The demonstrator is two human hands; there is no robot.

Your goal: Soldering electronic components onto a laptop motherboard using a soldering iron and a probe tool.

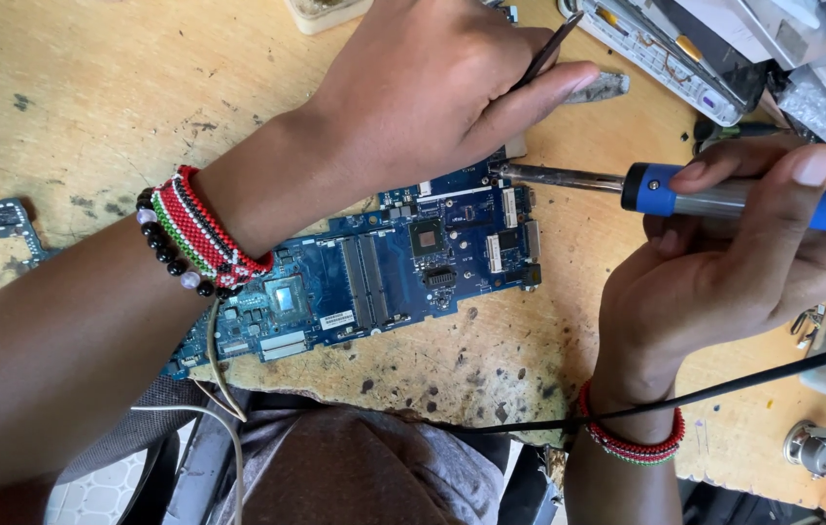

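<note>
A scarred wooden bench carries a blue circuit board and a small board fragment.

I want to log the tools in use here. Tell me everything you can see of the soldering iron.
The soldering iron lies nearly level in the right hand, thumb on top of its blue grip. A silvery band breaks the blue handle; a dark, worn metal shaft runs left to the tip, which meets the upper edge of the blue circuit board beside the left hand. Its rear end leaves the picture.
</note>
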